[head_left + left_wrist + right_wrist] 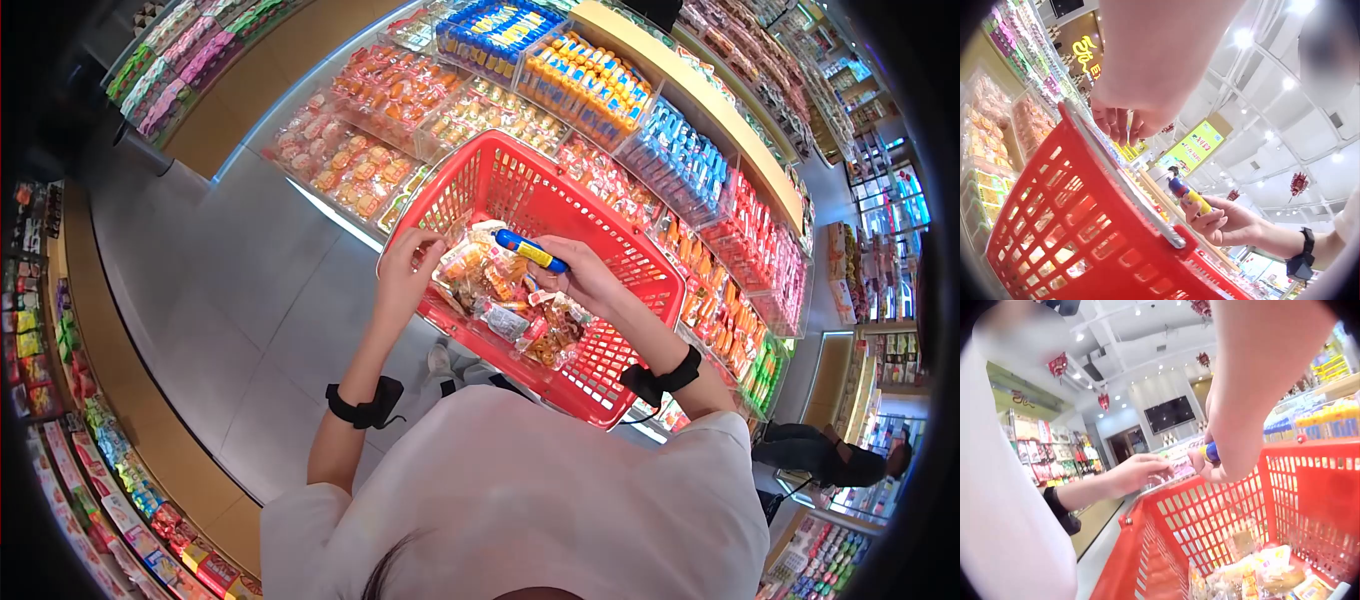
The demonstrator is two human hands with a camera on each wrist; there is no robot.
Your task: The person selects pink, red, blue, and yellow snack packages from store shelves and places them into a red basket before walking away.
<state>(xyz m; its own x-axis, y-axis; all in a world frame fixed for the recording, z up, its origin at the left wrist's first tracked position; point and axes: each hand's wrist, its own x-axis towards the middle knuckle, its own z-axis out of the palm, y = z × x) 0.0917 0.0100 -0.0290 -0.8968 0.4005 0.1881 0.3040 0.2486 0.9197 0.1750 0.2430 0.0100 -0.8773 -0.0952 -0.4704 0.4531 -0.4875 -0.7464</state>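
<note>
I'm pinching a blue-and-yellow tube (531, 250) in the right hand (582, 272) at 1 o'clock above wrapped snacks (512, 320); the left hand (408, 262) is hovering at 10 o'clock, fingers bent, whether pinching anything I cannot tell. A red basket (592, 212) is surrounding the snacks; filled bins (672, 145) are stretching from 12 to 3 o'clock.

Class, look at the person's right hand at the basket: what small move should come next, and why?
Probably, the right hand should lower the blue-and-yellow stick-shaped packet into the red basket and release it: the fingers grip it above the basket's opening, and wrapped snacks lie inside.
</note>
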